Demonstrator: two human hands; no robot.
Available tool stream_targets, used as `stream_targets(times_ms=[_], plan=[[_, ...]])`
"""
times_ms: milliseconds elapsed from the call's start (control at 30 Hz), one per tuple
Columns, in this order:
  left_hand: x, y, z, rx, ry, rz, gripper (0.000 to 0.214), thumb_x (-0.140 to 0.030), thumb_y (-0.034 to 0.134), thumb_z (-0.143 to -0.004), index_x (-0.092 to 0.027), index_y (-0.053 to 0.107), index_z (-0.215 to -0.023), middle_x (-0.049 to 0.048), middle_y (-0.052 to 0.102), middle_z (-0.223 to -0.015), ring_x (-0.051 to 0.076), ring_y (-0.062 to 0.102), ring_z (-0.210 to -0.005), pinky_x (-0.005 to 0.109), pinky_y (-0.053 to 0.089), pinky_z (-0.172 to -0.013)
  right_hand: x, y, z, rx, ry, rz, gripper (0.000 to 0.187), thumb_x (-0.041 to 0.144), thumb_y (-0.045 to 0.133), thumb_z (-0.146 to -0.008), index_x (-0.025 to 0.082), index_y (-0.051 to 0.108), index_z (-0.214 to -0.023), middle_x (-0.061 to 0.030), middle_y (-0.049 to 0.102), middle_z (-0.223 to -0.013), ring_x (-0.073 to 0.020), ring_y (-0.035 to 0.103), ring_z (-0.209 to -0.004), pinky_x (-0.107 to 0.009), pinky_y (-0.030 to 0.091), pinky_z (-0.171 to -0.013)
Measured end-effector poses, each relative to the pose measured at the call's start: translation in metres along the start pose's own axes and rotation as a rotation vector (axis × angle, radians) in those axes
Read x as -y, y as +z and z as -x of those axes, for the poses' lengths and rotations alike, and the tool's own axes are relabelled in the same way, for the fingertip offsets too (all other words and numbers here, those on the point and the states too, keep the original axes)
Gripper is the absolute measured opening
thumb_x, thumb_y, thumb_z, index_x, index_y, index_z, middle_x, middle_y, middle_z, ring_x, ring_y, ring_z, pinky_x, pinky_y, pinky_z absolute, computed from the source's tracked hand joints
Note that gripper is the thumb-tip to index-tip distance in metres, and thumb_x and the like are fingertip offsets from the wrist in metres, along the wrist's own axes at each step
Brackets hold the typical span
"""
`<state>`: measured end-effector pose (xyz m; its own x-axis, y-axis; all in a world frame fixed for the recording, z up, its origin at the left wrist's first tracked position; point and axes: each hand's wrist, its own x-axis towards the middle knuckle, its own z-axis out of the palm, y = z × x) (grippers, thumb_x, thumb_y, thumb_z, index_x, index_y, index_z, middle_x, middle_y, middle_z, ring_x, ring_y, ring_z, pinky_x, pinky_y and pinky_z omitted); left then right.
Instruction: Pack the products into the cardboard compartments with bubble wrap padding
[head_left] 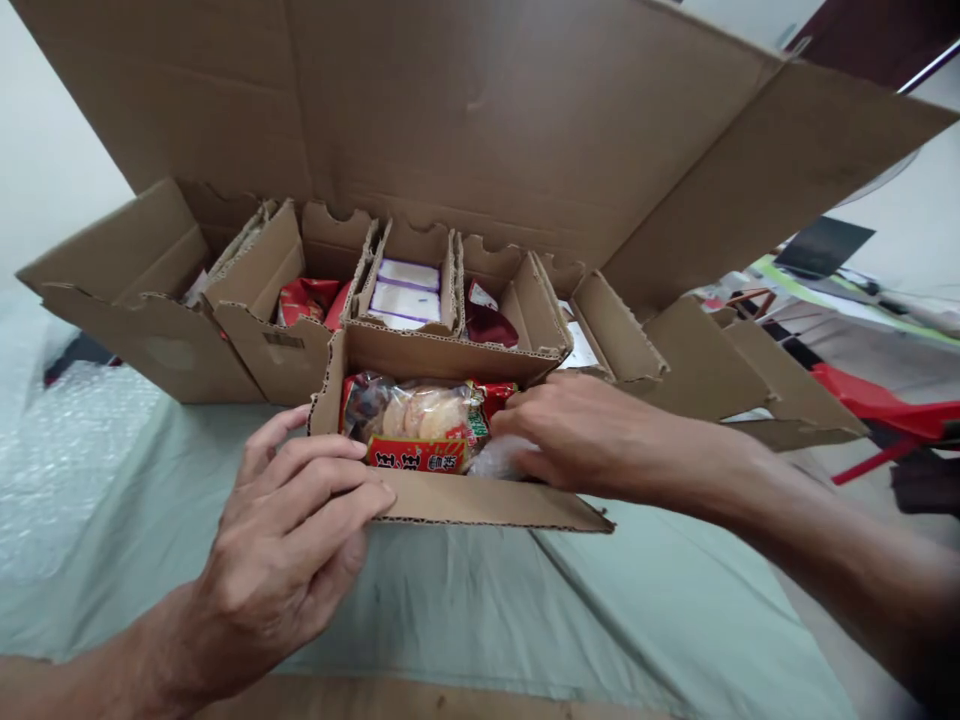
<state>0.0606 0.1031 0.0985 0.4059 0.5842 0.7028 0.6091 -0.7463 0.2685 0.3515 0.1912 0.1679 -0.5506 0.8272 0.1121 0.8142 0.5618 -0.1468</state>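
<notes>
A small open cardboard box (495, 500) stands in front of me, its front flap folded toward me. Inside lies a clear and red packet of rice crackers (427, 420), with crumpled bubble wrap (499, 458) at its right end. My left hand (292, 540) holds the box at its front left corner, fingers over the edge. Reaching into the right end of the box, my right hand (562, 430) has its fingers closed at the bubble wrap, against the packet. Its fingertips are partly hidden.
Behind stands a row of several cardboard compartments (270, 350), holding red packets (307, 300), white packs with purple edges (406, 290) and a dark red item (489, 318). A large cardboard lid (465, 110) rises behind them. Bubble wrap sheeting lies left on the green cloth (465, 600); a red stool (885, 400) is right.
</notes>
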Motion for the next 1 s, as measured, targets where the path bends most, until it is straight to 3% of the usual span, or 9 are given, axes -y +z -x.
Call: stream_targets(times_ms=[100, 167, 267, 333, 467, 600, 733, 900, 1000], plan=[[0.002, 0.0, -0.002, 0.012, -0.008, 0.002, 0.027, -0.005, 0.056, -0.09, -0.024, 0.066, -0.107, 0.0012, 0.076, -0.094, 0.024, 0.066, -0.104, 0.056, 0.033, -0.117, 0.013, 0.018, -0.015, 0.423, -0.167, 0.145, 0.02, 0.009, 0.07, -0.072, 0.025, 0.066, -0.059, -0.0001, 0.066, -0.055, -0.018, 0.059, -0.049, -0.032, 0.038, -0.05], [0.003, 0.001, -0.002, 0.012, -0.002, -0.005, 0.027, -0.005, 0.056, -0.09, -0.024, 0.067, -0.107, 0.0014, 0.076, -0.094, 0.024, 0.067, -0.104, 0.056, 0.033, -0.117, 0.017, 0.017, -0.018, 0.44, -0.163, 0.11, 0.017, 0.008, 0.069, -0.073, 0.025, 0.072, -0.071, 0.0002, 0.069, -0.062, -0.0188, 0.062, -0.054, -0.031, 0.04, -0.052], [0.001, 0.003, -0.004, -0.025, 0.009, -0.023, 0.029, -0.005, 0.058, -0.089, -0.025, 0.067, -0.108, 0.001, 0.076, -0.095, 0.025, 0.068, -0.104, 0.057, 0.036, -0.117, 0.02, -0.008, -0.007, 0.285, -0.167, 0.039, 0.018, 0.02, 0.07, -0.081, 0.027, 0.076, -0.097, -0.0012, 0.077, -0.085, -0.0224, 0.071, -0.073, -0.034, 0.05, -0.065], [-0.002, 0.001, -0.003, -0.087, 0.005, -0.037, 0.038, -0.005, 0.062, -0.087, -0.028, 0.067, -0.117, 0.0029, 0.074, -0.103, 0.026, 0.067, -0.108, 0.057, 0.039, -0.116, 0.023, -0.033, 0.014, 0.063, -0.132, 0.067, 0.023, 0.032, 0.065, -0.089, 0.028, 0.074, -0.109, -0.003, 0.079, -0.101, -0.0253, 0.072, -0.087, -0.04, 0.054, -0.076], [0.0, -0.005, 0.013, -0.225, -0.139, -0.042, 0.072, -0.01, 0.069, -0.087, -0.033, 0.047, -0.151, 0.0097, 0.057, -0.144, 0.03, 0.053, -0.135, 0.056, 0.039, -0.119, 0.024, -0.059, 0.083, -0.429, 0.183, 0.079, 0.027, 0.049, 0.056, -0.099, 0.03, 0.074, -0.106, -0.0044, 0.079, -0.099, -0.0232, 0.072, -0.083, -0.038, 0.054, -0.071], [0.025, 0.004, 0.038, -0.197, -0.523, 0.227, 0.08, -0.035, 0.072, -0.091, -0.033, 0.033, -0.16, 0.011, 0.042, -0.161, 0.034, 0.045, -0.145, 0.058, 0.04, -0.119, 0.008, -0.014, 0.132, -0.419, 0.39, -0.208, 0.027, 0.05, 0.066, -0.092, 0.028, 0.074, -0.106, -0.0046, 0.08, -0.096, -0.0229, 0.073, -0.078, -0.036, 0.057, -0.066], [0.044, 0.035, 0.038, 0.004, -0.803, 0.597, 0.097, -0.06, 0.076, -0.081, -0.022, 0.032, -0.158, 0.021, 0.049, -0.155, 0.037, 0.058, -0.134, 0.053, 0.053, -0.108, 0.002, 0.06, 0.115, -0.284, 0.383, -0.53, 0.052, 0.05, 0.071, -0.082, 0.019, 0.066, -0.124, -0.0125, 0.076, -0.118, -0.0283, 0.073, -0.1, -0.04, 0.06, -0.075], [0.018, 0.054, 0.029, 0.009, -0.788, 0.705, 0.084, -0.068, 0.074, -0.079, -0.015, 0.052, -0.139, 0.0196, 0.068, -0.132, 0.033, 0.066, -0.125, 0.046, 0.055, -0.105, 0.027, 0.093, 0.093, -0.317, 0.37, -0.629, 0.034, 0.048, 0.063, -0.087, 0.016, 0.07, -0.096, -0.0122, 0.078, -0.096, -0.0276, 0.073, -0.084, -0.038, 0.059, -0.071], [-0.005, 0.04, 0.066, -0.004, -0.725, 0.525, 0.06, -0.06, 0.071, -0.086, -0.017, 0.064, -0.126, 0.015, 0.076, -0.112, 0.034, 0.069, -0.119, 0.049, 0.057, -0.101, 0.053, 0.09, 0.123, -0.364, 0.367, -0.577, 0.029, 0.047, 0.063, -0.091, 0.018, 0.071, -0.092, -0.0091, 0.077, -0.089, -0.0284, 0.072, -0.083, -0.039, 0.058, -0.072]])
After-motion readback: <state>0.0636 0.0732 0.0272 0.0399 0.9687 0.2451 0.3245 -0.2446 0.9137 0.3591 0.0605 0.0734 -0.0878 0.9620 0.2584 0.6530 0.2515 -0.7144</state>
